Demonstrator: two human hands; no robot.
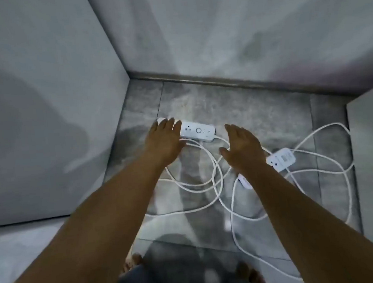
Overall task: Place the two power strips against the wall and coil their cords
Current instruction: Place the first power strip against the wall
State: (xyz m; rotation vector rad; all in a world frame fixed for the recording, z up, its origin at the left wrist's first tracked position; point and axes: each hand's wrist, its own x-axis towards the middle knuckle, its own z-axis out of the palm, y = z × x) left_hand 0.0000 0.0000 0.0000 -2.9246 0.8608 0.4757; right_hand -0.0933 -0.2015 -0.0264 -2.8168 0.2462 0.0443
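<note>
White power strips and tangled cords on grey floor tile.
Left hand, fingers spread, rests on the near strip; slide it flat toward the wall; right hand hovers spread, empty.

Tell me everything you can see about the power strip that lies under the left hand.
The power strip is a long white bar, plastic by its look, lying flat on the grey floor, short of the far wall. Its top shows a socket, a round button and a small switch. The left hand covers its left end with open fingers. A white cord leaves its right end and loops loosely over the floor.
</note>
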